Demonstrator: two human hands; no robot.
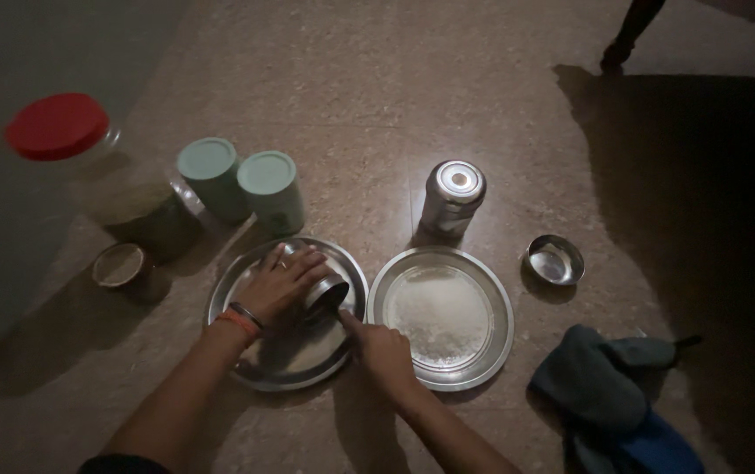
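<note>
Dim brown stone floor (377, 105) carries everything you are working with, lit from above so that shadows fall to the right.

Your left hand (282, 283) lies over a small steel cup (328, 293) that is tipped on its side on the left steel plate (254, 364). The fingers (303, 262) are spread loosely across the cup's body, holding it down. An orange band and a dark bangle sit at that wrist.

Your right hand (383, 349) rests between the two plates, its index finger stretched out to touch the cup's rim; the other fingers are curled in, and you cannot tell whether they pinch anything.

Just beside the left plate, the right plate (493, 294) holds a thin layer of white grains.

Behind the plates stand two pale green tins (241, 184), touching each other, and a steel canister (452, 197). A big jar with a red lid (57, 125) stands at far left, with a small bowl (118, 265) in front of it. Another steel bowl (554, 260) sits right of the grain plate. A blue cloth (605, 395) is crumpled at lower right.
</note>
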